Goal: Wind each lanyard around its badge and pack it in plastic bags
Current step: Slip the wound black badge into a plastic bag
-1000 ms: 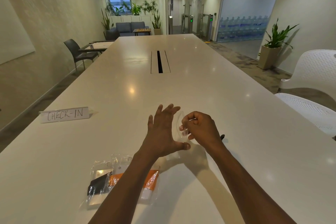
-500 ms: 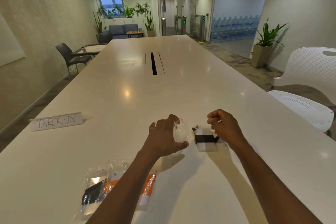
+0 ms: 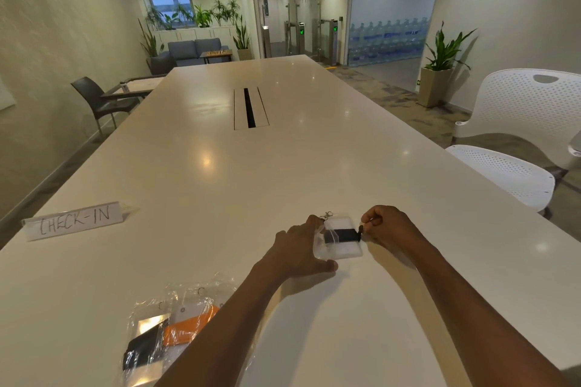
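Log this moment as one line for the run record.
left hand holds plastic bag | right hand pinches black lanyard on badge | bagging not done

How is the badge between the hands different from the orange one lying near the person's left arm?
The badge between the hands is wound with a black lanyard; the orange-wound badge has an orange one. The black-wound badge is only partly inside a clear bag that the left hand holds, while the right hand pinches its edge; the orange-wound badge lies fully bagged and untouched. Both are white cards resting on the table.
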